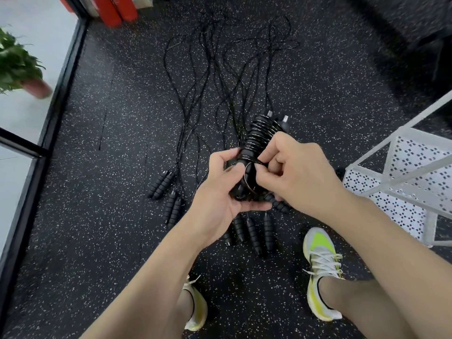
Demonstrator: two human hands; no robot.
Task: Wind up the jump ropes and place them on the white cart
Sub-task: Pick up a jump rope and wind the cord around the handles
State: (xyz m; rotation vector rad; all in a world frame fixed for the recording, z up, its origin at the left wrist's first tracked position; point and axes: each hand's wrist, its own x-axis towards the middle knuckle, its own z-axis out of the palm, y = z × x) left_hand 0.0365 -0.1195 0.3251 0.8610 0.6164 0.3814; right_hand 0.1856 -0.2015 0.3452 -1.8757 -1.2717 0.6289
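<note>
Gripping wound jump rope (259,140) in both hands, beside white cart (401,172).

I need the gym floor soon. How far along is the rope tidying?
Nothing visibly done: the white cart shows no ropes. In hand: both hands, left hand and right hand, grip a nearly wound jump rope. Left: several unwound ropes on the floor.

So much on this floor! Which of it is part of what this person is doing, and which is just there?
Job: wound rope, held by left hand and right hand; loose ropes on the floor; white cart.
Just there: plant, red cylinders.
</note>
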